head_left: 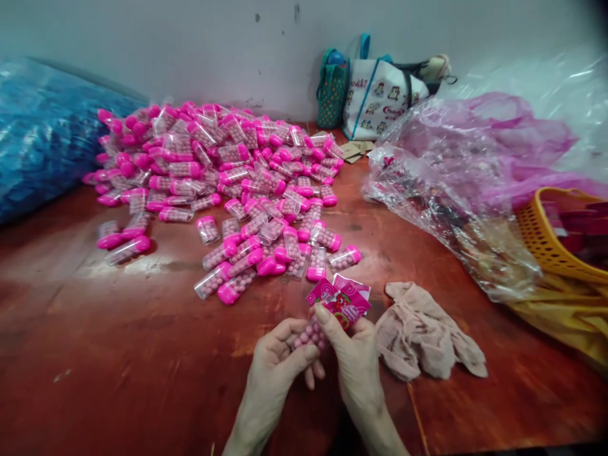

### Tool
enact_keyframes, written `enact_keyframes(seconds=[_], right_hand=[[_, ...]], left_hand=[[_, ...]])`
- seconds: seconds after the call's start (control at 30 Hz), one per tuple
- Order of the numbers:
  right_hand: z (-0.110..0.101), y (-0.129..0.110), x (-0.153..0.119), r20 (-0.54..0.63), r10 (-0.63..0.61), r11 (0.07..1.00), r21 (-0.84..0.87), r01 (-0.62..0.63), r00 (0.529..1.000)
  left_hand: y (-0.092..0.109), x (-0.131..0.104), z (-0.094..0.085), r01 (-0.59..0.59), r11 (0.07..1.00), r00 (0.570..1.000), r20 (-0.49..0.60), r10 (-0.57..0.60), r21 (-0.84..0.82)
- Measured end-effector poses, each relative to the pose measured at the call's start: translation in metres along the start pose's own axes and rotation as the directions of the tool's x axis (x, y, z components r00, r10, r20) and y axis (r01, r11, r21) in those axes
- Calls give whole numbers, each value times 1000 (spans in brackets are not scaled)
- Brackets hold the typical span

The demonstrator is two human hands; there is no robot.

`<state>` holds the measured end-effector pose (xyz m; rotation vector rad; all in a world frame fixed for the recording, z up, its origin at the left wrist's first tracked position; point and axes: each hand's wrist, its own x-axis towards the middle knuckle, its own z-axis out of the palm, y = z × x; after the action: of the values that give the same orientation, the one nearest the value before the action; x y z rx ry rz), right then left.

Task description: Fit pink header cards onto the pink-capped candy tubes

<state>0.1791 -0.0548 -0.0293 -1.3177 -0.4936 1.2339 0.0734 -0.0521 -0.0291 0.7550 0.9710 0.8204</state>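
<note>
Near the front of the table, my left hand is closed around a small clear tube of pink candy balls. My right hand meets it from the right, its thumb pressed on several bright pink printed labels that fan out above the tube. The fingers behind the labels are partly hidden, and so is the tube's far end. Just beyond my hands lies a big heap of similar tubes with pink caps; a few loose ones lie at its near edge.
A crumpled beige cloth lies right of my hands. Farther right are clear and pink plastic bags and a yellow basket. A blue bag bulges at left. A white tote and green bottle holder stand against the wall.
</note>
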Motion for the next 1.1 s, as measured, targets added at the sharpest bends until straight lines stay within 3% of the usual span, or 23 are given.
enact_keyframes(seconds=[0.23, 0.4, 0.53, 0.67, 0.83, 1.0, 1.1], right_hand=[[12, 0, -7, -83, 17, 998, -62, -22, 996], [3, 2, -5, 21, 31, 995, 99, -33, 999], [-6, -5, -2, 36, 19, 1000, -5, -19, 999], [-2, -5, -5, 23, 6, 997, -74, -4, 1000], [10, 3, -13, -9, 2, 998, -70, -2, 1000], [7, 2, -10, 37, 75, 993, 91, -78, 996], [3, -1, -6, -16, 98, 980, 177, -94, 995]], left_hand=[[4, 0, 12, -87, 996, 979, -187, 80, -29], [6, 5, 10, -45, 993, 993, -114, 33, -106], [6, 5, 8, 15, 991, 998, -65, -24, -132], [7, 1, 9, -60, 997, 994, -98, 54, -56], [11, -4, 11, -115, 993, 967, -223, 120, 34], [11, -3, 10, -99, 994, 979, -176, 105, 42], [8, -2, 10, -61, 994, 991, -115, 71, 88]])
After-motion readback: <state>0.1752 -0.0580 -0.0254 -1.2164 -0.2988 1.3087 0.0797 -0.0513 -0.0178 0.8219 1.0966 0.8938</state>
